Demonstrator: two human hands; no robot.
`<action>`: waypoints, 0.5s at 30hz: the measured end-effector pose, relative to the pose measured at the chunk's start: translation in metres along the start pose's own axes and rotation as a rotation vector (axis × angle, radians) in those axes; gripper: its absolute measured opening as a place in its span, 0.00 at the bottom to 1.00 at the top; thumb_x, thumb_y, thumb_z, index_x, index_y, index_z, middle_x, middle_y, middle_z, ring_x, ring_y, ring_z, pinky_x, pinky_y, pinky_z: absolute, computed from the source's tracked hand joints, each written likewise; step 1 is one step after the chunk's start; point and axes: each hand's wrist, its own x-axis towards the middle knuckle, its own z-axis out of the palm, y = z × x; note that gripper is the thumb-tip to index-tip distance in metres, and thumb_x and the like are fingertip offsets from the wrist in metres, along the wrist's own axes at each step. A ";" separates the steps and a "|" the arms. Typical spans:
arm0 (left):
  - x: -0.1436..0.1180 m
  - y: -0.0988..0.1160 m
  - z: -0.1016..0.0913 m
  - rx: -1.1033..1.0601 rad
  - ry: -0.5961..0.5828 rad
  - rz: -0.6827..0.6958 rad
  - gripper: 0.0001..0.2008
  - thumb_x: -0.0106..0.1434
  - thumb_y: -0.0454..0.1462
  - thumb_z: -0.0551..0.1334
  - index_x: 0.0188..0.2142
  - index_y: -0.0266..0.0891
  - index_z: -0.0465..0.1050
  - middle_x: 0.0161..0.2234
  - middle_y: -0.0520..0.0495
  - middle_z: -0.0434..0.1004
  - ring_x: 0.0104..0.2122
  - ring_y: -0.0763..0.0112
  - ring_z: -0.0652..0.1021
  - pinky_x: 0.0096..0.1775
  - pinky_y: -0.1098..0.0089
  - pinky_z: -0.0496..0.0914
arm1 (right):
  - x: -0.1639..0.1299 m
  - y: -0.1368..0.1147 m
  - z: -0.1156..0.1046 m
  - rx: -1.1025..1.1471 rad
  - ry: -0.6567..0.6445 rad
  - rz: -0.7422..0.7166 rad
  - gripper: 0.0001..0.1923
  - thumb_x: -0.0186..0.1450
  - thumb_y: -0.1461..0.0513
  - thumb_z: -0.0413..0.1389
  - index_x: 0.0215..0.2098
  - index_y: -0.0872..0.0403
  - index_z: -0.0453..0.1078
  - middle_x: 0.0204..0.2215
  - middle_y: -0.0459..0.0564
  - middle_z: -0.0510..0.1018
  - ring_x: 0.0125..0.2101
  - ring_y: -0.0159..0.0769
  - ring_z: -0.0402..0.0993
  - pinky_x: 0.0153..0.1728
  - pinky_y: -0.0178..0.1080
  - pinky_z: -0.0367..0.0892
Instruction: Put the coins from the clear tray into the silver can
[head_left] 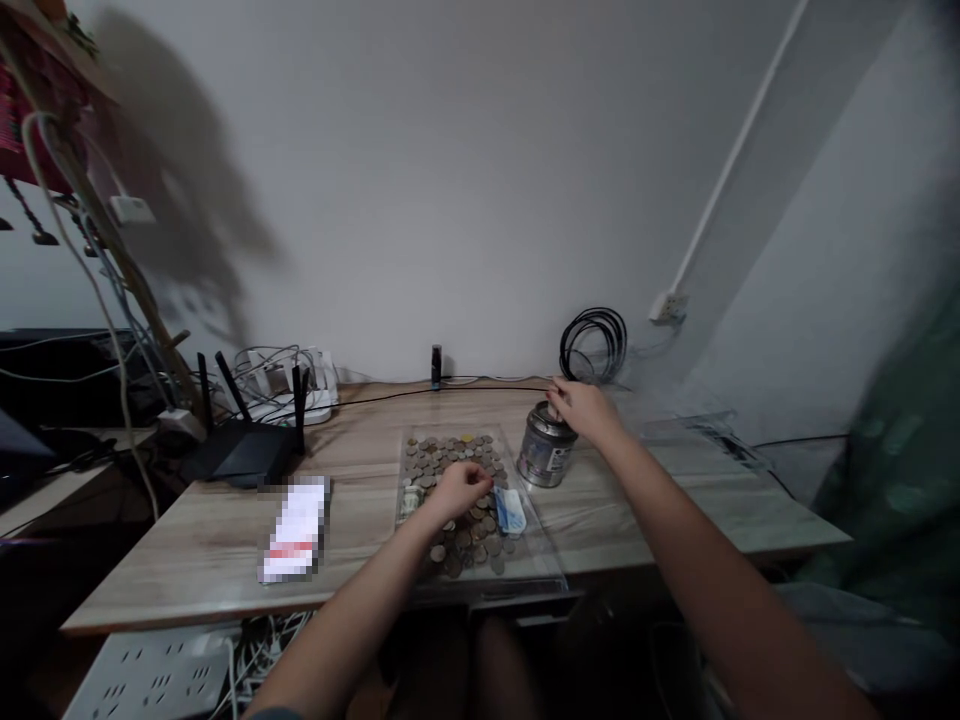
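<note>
Left hand is sitting on the pile of coins in the middle of the wooden desk. Fingers are curled down into the pile, bunched together as if pinching a coin or two, but whatever is between them is too small to make out, so I cannot tell whether anything is actually gripped.

Coins are lying spread on a clear plastic sheet, near edge of the desk, centre. My guess is the sheet is keeping them corralled and off the wood. A folded banknote is poking out at the left edge of the pile, and a blue packet is resting on the right edge.

Right hand is reaching further out, resting on top of the metal tin, which is standing upright just right of the coins, touching or nearly touching the sheet edge. Fingers are draped over the tin's top, closed onto its rim or lid; looks like it is steadying the tin, though I cannot see if the top is open.

The rest:
- black router, far left, antennas up
- white power strip with tangled cables behind it
- pixelated white card, near left
- small dark bottle against the wall
- black cable coil, far right
- second power strip below the desk's near edge
</note>
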 end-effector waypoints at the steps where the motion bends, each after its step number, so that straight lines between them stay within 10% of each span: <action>1: -0.001 0.001 -0.001 0.016 0.001 0.013 0.12 0.53 0.40 0.56 0.28 0.33 0.72 0.23 0.50 0.72 0.24 0.74 0.70 0.27 0.75 0.63 | -0.005 -0.002 0.002 -0.021 -0.016 -0.024 0.21 0.63 0.52 0.42 0.43 0.56 0.69 0.36 0.56 0.76 0.38 0.38 0.70 0.36 0.34 0.59; 15: -0.061 0.015 -0.007 0.703 -0.031 0.061 0.16 0.57 0.43 0.54 0.41 0.37 0.70 0.40 0.40 0.70 0.43 0.61 0.69 0.45 0.65 0.63 | -0.021 0.017 0.036 0.014 0.034 -0.074 0.24 0.65 0.55 0.37 0.40 0.53 0.73 0.50 0.55 0.67 0.54 0.44 0.55 0.49 0.47 0.54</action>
